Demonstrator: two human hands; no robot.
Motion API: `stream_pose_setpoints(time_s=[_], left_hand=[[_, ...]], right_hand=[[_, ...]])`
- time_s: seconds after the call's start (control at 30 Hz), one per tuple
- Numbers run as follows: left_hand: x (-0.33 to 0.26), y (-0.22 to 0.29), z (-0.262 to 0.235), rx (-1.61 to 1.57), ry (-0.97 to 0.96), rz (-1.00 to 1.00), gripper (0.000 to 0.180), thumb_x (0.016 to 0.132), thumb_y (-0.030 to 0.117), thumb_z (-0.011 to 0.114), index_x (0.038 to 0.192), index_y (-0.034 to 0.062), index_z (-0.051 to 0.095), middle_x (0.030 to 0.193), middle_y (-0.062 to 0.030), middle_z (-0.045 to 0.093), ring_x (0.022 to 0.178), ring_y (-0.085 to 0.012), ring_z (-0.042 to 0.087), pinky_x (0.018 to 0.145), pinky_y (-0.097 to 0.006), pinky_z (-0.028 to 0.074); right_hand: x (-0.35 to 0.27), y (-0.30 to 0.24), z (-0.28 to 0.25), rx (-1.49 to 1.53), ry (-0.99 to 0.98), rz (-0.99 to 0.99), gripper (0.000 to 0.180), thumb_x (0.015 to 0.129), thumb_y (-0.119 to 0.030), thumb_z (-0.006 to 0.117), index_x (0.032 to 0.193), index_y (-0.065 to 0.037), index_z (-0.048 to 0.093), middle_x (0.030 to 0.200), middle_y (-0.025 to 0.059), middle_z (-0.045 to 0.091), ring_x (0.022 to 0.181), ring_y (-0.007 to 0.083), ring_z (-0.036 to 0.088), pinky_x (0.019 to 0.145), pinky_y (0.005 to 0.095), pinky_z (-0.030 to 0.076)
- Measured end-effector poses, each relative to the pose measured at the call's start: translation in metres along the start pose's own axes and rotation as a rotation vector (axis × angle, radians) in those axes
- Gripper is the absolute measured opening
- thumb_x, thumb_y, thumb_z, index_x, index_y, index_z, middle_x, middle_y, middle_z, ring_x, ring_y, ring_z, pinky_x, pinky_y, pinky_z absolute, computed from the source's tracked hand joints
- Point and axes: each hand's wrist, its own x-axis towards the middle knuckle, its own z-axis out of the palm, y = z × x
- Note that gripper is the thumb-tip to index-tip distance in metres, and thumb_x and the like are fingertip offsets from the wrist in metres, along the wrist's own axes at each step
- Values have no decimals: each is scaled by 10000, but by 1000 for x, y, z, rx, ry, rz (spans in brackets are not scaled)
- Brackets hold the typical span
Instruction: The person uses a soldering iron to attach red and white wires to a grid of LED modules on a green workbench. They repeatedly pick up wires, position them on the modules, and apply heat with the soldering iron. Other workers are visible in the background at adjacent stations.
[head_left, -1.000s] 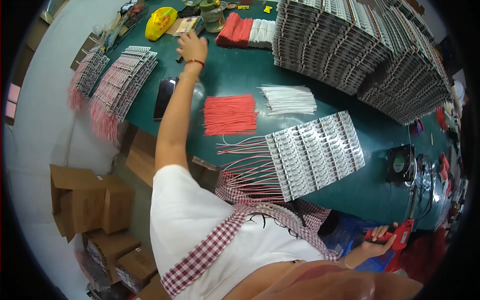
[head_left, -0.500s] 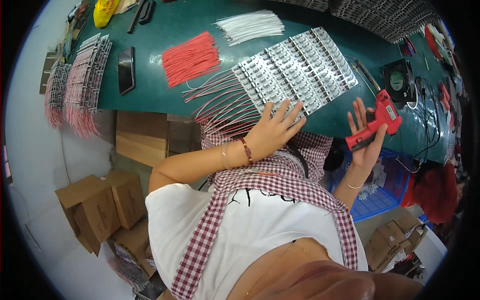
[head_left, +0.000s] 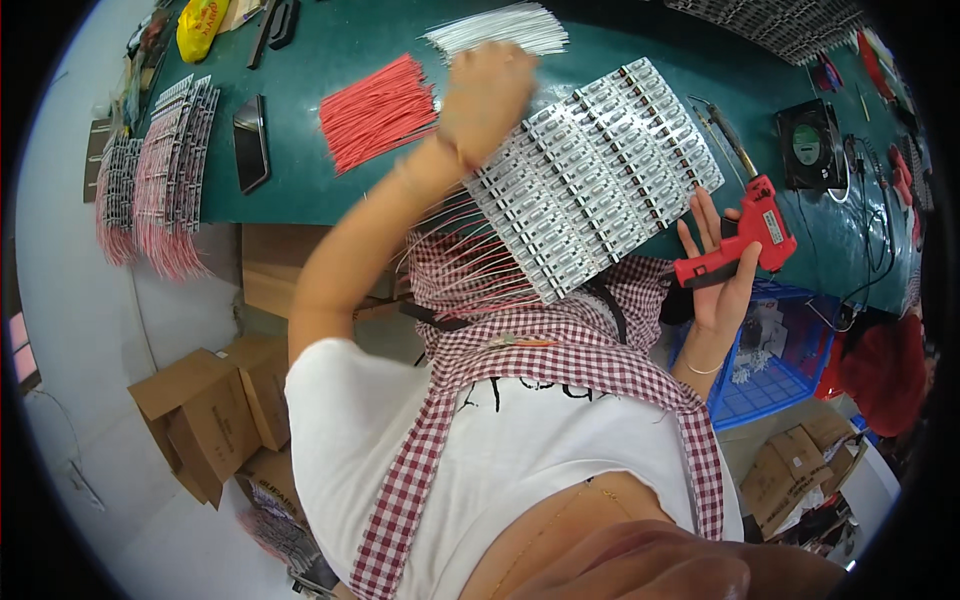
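Note:
My left hand (head_left: 488,95) is stretched out over the near edge of a bundle of white wires (head_left: 510,30); its fingers point down and are blurred, so whether they grip a wire does not show. In my right hand (head_left: 722,292) lies a red soldering gun (head_left: 752,235), its handle across the palm and its metal tip pointing up and away. The fingertips of that hand touch the right edge of a silvery panel of small circuit boards (head_left: 600,180). Red and white wires (head_left: 480,262) hang from the panel's left side. The panel's near corner overhangs the table edge.
Red wires (head_left: 375,112) lie in a pile left of the panel. A phone (head_left: 251,145) and wired panels (head_left: 178,170) are farther left on the green table (head_left: 290,200). At right are a black square device (head_left: 810,145), cables and a blue basket (head_left: 765,392) below.
My left hand has left the panel's near edge and reached up and left to the white wires. The panel has shifted slightly toward me. The soldering gun has moved a little left and nearer.

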Motion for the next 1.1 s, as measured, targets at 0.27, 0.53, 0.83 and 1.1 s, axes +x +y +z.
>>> stream_pose_setpoints(time_s=[0.27,0.53,0.83,1.1], left_hand=[[43,-36,60,-12,205,-29,173,764,246,692,877,118,663,859,-8,580,895,-218,531,726,-377,400],[38,-34,51,-107,372,-49,82,793,184,656,750,122,687,802,-3,608,813,-185,560,705,-367,396],[27,-28,17,-541,460,-132,53,794,106,627,796,73,668,652,-92,604,602,-275,597,543,-367,472],[-6,-2,34,-166,190,51,98,733,66,575,792,77,652,780,-56,574,786,-233,587,628,-352,490]], right_hand=[[-7,-18,-5,-48,47,-64,497,942,-457,477,1221,-46,448,1421,313,313,1363,376,290,1056,493,343],[-1,-23,-6,-42,42,-73,495,948,-450,467,1227,-42,449,1420,313,314,1365,377,286,1048,492,354],[0,-26,-9,-22,15,-67,494,957,-436,457,1225,-21,451,1411,317,324,1358,378,298,1033,478,381],[-1,-25,-11,-10,39,-47,483,964,-432,444,1220,-22,456,1402,315,340,1349,373,315,1024,468,391]])
